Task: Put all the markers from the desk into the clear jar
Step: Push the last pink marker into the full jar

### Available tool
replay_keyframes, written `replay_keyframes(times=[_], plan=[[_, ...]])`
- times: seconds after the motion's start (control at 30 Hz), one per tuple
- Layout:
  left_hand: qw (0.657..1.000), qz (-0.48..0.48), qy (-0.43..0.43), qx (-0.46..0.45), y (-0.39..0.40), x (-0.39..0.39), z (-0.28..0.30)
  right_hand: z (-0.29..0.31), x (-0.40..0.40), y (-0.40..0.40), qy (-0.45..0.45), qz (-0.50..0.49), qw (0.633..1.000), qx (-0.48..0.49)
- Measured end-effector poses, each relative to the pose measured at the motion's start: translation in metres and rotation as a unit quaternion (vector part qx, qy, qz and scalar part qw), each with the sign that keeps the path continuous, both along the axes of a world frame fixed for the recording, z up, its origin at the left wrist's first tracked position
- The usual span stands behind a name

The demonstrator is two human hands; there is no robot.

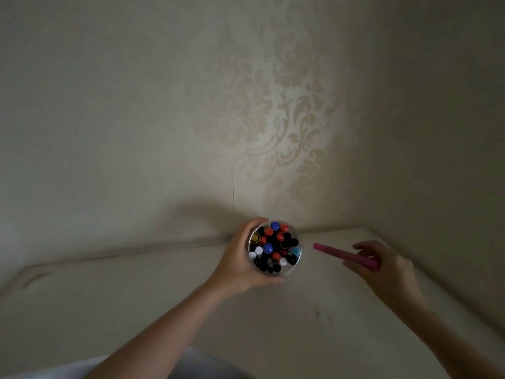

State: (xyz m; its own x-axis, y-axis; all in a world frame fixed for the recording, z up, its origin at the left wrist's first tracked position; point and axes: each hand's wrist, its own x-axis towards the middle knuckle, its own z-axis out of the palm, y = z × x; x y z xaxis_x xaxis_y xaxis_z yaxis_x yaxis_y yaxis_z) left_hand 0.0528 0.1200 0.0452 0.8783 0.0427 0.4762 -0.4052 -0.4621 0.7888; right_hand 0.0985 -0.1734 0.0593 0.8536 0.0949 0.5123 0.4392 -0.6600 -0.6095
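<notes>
Left hand (240, 265) grasps the full, probably heavy clear jar (274, 248) near the desk's (109, 310) back edge; right hand (382, 266) pinches a light, stiff pink marker (344, 255) at its rear end.

We see the clear jar (298, 243), a transparent wall with a faint gloss at its rim, glass or plastic we cannot tell. The marker caps (274, 247) inside look like smooth plastic, red, blue, black and white, some with a slight sheen. The pink marker (345, 255) has a smooth, matt plastic-looking barrel. We note the bench (136, 305) as a pale, matt, even surface. The wallpaper (287, 113) shows a matt ground and a slightly lustrous damask pattern.
</notes>
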Motion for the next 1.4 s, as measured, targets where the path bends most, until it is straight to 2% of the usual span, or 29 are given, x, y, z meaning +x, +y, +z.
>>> replay_keyframes(times=[0.1, 0.2, 0.33, 0.53, 0.73, 0.83, 0.9, 0.97, 1.13, 1.2, 1.3, 1.33, 1.4], plan=[[1.000, -0.001, -0.007, -0.002, -0.006, -0.006, -0.001, 0.049, -0.039, 0.002, -0.032, -0.003, 0.992, 0.119], [1.000, -0.002, -0.019, -0.003, -0.011, -0.008, -0.001, 0.083, -0.070, 0.016, -0.046, 0.069, 0.986, 0.146], [1.000, 0.002, -0.031, -0.003, -0.015, -0.007, -0.003, 0.087, -0.095, 0.045, -0.084, 0.133, 0.980, 0.120], [0.999, 0.011, -0.037, -0.030, -0.014, -0.006, -0.009, 0.070, -0.085, 0.081, -0.188, 0.121, 0.974, 0.035], [0.998, 0.002, -0.041, -0.053, -0.008, -0.010, -0.005, 0.066, -0.074, 0.105, -0.202, 0.134, 0.970, -0.007], [0.998, -0.006, -0.045, -0.048, -0.009, -0.012, -0.002, 0.073, -0.076, 0.116, -0.214, 0.110, 0.967, -0.083], [0.998, -0.011, -0.046, -0.036, -0.011, -0.011, 0.000, 0.075, -0.076, 0.122, -0.181, 0.094, 0.970, -0.133], [0.998, -0.011, -0.050, -0.037, -0.013, -0.012, 0.002, 0.076, -0.073, 0.127, -0.139, 0.090, 0.976, -0.142], [0.998, -0.016, -0.038, -0.042, -0.017, -0.017, 0.011, 0.074, -0.069, 0.139, -0.157, 0.052, 0.968, -0.188], [0.999, -0.009, -0.034, -0.041, -0.017, -0.017, 0.013, 0.076, -0.070, 0.139, -0.160, 0.064, 0.971, -0.168], [0.999, 0.008, -0.037, -0.035, -0.016, -0.016, 0.010, 0.080, -0.074, 0.134, -0.129, 0.092, 0.986, -0.059], [0.999, 0.011, -0.040, -0.032, -0.015, -0.014, 0.008, 0.081, -0.075, 0.132, -0.135, 0.088, 0.987, -0.025], [0.999, 0.014, -0.046, -0.026, -0.017, -0.012, 0.006, 0.081, -0.075, 0.126, -0.183, 0.065, 0.981, -0.022]])
